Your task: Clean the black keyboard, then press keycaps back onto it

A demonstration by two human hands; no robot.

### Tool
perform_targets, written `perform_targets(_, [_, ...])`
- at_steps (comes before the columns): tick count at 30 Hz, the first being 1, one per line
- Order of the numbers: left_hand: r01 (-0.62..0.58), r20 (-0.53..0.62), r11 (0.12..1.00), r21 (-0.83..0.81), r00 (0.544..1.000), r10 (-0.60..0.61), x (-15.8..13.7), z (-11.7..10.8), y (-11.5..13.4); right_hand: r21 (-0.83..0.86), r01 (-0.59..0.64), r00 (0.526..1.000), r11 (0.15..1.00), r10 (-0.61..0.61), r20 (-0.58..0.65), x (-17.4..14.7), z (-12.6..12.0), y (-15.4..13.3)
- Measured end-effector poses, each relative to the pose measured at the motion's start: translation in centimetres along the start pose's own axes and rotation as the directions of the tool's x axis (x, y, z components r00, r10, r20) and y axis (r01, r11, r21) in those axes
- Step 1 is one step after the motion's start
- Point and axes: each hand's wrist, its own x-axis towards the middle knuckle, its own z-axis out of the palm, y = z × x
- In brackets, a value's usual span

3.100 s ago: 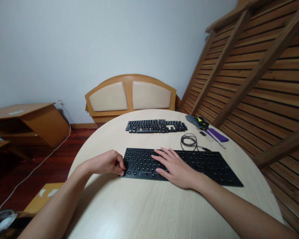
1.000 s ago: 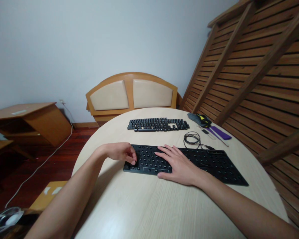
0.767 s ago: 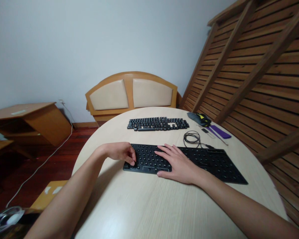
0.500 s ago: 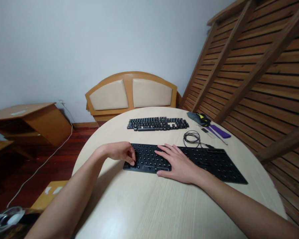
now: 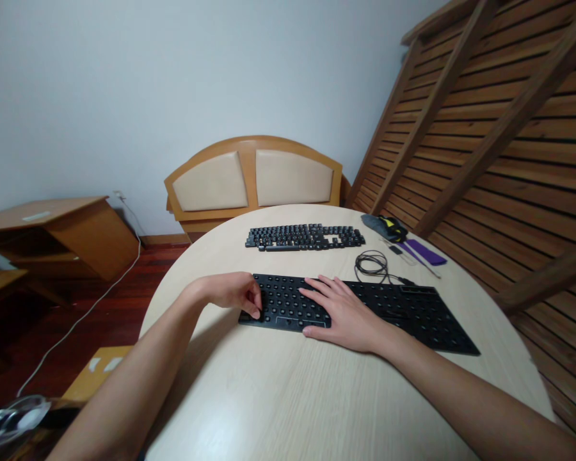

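A black keyboard (image 5: 288, 301) without keycaps, its key stems bare, lies on the round pale table (image 5: 288, 397). At its near left corner is my left hand (image 5: 237, 292), closed with thumb and fingers bent together on the keys. Whatever those fingertips pinch, if anything, is too small and hidden to make out. My right hand (image 5: 342, 314) rests flat across the middle of the keyboard, fingers spread and thumb at the near edge. Farther back, loose black keycaps (image 5: 292, 235) are laid out in keyboard order, with a gap in the right part.
A coiled black cable (image 5: 370, 262) sits behind the keyboard. At the back right lie a grey and black glove-like bundle (image 5: 384, 226), a purple cloth strip (image 5: 427, 251) and a thin rod. A wooden headboard (image 5: 252, 173) stands beyond the table, slatted wood (image 5: 499, 141) leans at right.
The view has shifted very slightly. Both hands keep their places on the keyboard, the left still pinched and the right still flat.
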Motion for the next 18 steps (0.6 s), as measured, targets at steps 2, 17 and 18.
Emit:
perform_targets(2, [0.001,-0.009,1.000,0.027,1.000,-0.001,0.02,0.02,0.08,-0.002,0.000,1.000,1.000,0.000,0.001,0.00,0.01,0.02])
perform_targets(17, [0.000,-0.061,0.993,0.116,0.998,0.007,0.05,0.47,0.49,-0.006,0.005,1.000,1.000,-0.005,-0.006,-0.03,0.07,0.04])
perform_targets(18, [0.007,-0.061,0.994,0.111,0.998,0.000,0.06,0.48,0.48,-0.006,0.005,1.000,1.000,-0.005,-0.005,-0.03,0.10,0.08])
